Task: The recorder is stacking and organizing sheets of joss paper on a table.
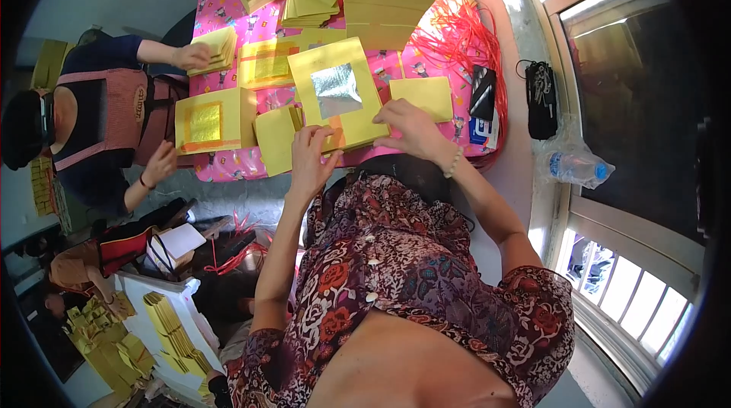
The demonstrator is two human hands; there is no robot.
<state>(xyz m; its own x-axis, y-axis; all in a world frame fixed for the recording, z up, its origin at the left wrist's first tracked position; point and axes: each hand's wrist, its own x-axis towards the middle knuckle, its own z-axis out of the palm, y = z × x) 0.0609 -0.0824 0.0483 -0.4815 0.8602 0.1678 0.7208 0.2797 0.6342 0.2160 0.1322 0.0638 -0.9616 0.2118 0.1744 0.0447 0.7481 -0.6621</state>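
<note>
A stack of yellow paper sheets [304, 75] lies before me on the table, a silver foil square and an orange band on its top sheet. My left hand [311, 155] holds its near edge at the lower left corner, fingertips on top by the orange band. At the lower right corner my right hand [411, 128], with a beaded bracelet at the wrist, grips the side with bent fingers; its thumb is partly hidden. Left of this stack stands a smaller yellow paper bundle [276, 141]. A flat yellow piece [422, 96] lies just beyond my right hand.
The pink patterned table cover [217, 167] carries tall yellow stacks [384, 16] at the back. Red strings [464, 35], a black phone [483, 92] lie right. A plastic bottle [575, 167] rests on the sill. At left a co-worker's hands [160, 164] are near another stack [228, 130].
</note>
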